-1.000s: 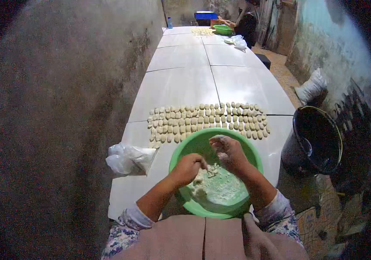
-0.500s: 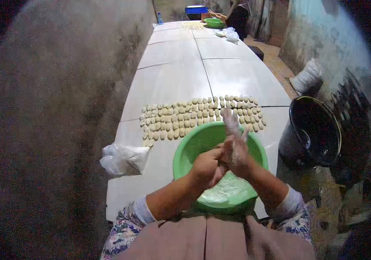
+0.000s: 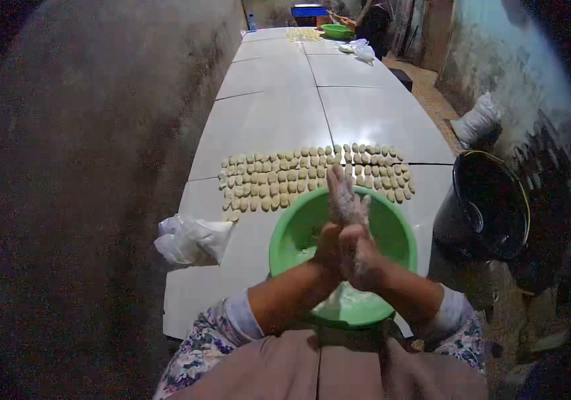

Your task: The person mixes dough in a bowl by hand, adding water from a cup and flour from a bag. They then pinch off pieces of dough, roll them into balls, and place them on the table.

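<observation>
My left hand (image 3: 328, 248) and my right hand (image 3: 357, 250) are pressed palm to palm over a green basin (image 3: 277, 243). The right hand's fingers stretch upward, dusted with white powder. Behind it, the left hand's fingers are mostly hidden but look straight. Whatever may lie between the palms is out of sight. White flour-like powder (image 3: 352, 300) covers part of the basin's bottom. Just beyond the basin, several rows of small pale dough pieces (image 3: 272, 179) lie on the white table (image 3: 259, 130).
A plastic bag of white powder (image 3: 195, 240) sits at the table's left edge. A black bucket (image 3: 449, 220) stands to the right, with a white sack (image 3: 477, 122) behind. At the far end are another green basin (image 3: 337, 31), plastic bags (image 3: 362, 51) and a person (image 3: 373, 27).
My left hand has shifted from clasping around the base of my right palm to lying flatter against it. The raised fingers have moved slightly left, and the view has shifted a little.
</observation>
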The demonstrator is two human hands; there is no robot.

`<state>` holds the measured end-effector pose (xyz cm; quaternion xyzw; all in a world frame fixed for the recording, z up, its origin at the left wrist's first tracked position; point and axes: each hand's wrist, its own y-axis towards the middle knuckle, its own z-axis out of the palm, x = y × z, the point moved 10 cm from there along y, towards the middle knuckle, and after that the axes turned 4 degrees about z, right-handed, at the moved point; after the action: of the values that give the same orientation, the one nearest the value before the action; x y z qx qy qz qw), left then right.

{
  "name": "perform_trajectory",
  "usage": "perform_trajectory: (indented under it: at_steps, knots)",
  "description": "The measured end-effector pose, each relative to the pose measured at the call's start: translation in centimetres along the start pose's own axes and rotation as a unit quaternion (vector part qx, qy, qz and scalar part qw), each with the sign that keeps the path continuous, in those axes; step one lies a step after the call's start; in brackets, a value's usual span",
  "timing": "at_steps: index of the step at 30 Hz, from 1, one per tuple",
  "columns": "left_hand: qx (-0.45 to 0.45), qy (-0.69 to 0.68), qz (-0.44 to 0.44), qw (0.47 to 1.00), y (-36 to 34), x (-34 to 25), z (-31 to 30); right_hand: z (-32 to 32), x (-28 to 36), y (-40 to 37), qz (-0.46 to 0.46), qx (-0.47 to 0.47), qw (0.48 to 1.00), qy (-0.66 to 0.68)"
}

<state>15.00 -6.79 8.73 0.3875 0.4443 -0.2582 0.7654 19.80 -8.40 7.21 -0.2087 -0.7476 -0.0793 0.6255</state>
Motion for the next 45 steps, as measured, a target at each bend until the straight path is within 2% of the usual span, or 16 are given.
perform_trajectory:
  at_steps: [3, 4, 8, 15, 17, 19, 24, 26, 29, 31, 33, 35, 38, 41, 43, 45]
  knots:
    - [-0.081, -0.295, -0.277, 0.911, -2.9, 3.3, 2.9, -1.0, 2.7, -1.0, -0.098, -0.092, 0.99, -0.038]
    - [-0.131, -0.357, -0.331, 0.864, -3.0, 1.3, 3.6, 1.3, -2.6, -0.9, 0.117, 0.073, 0.977, 0.164]
    - [-0.113, -0.364, -0.167, 0.909, -0.1, 3.3, 0.8, 2.2, 6.6, -5.2, -0.27, -0.118, 0.923, -0.248]
    - [-0.155, -0.34, -0.349, 0.859, -1.6, 4.1, 1.4, 1.7, -0.6, -0.7, 0.008, 0.016, 0.988, -0.151]
    - [-0.145, -0.341, -0.122, 0.921, -0.1, 3.9, -0.6, 1.0, 4.3, -3.4, -0.224, -0.228, 0.898, -0.302]
    - [-0.061, -0.195, -0.273, 0.94, -1.4, 8.5, -0.8, 1.1, -4.3, 0.2, 0.05, -0.03, 0.988, 0.144]
    - [0.207, -0.595, -0.098, 0.771, -1.7, 2.9, 3.4, 1.1, 3.3, -2.7, -0.15, -0.111, 0.971, -0.148]
    - [-0.22, -0.413, -0.085, 0.88, -2.1, 7.6, -2.5, 3.9, 7.2, -6.0, -0.248, -0.127, 0.888, -0.365]
    - [0.028, -0.039, -0.216, 0.975, -3.2, 3.5, 0.1, 2.4, -0.4, -2.2, -0.228, -0.093, 0.968, -0.052]
    - [-0.107, -0.368, -0.301, 0.873, -3.9, 5.9, 0.2, 4.8, -8.8, 2.4, -0.153, 0.09, 0.88, -0.441]
    - [-0.036, -0.442, -0.292, 0.848, -3.5, 4.6, 0.9, 4.2, -3.1, -1.4, -0.188, -0.043, 0.911, -0.364]
    - [-0.095, -0.093, 0.135, 0.982, -1.9, 0.2, -2.0, 5.3, 5.1, -5.5, -0.285, -0.159, 0.853, -0.407]
    - [-0.092, -0.18, 0.178, 0.963, -1.3, -5.4, -0.8, 4.5, 3.6, -2.8, -0.21, -0.096, 0.881, -0.413]
    - [0.035, -0.24, -0.136, 0.96, -2.0, 3.8, -0.2, 2.7, -1.9, 1.6, -0.109, 0.0, 0.935, -0.337]
    - [0.203, -0.673, 0.005, 0.712, -1.7, 0.8, 1.0, 4.4, -2.4, 1.0, -0.126, 0.03, 0.937, -0.323]
    - [0.155, -0.487, 0.153, 0.846, -1.6, 2.2, -0.6, 6.2, 1.5, -2.3, -0.209, -0.026, 0.908, -0.362]
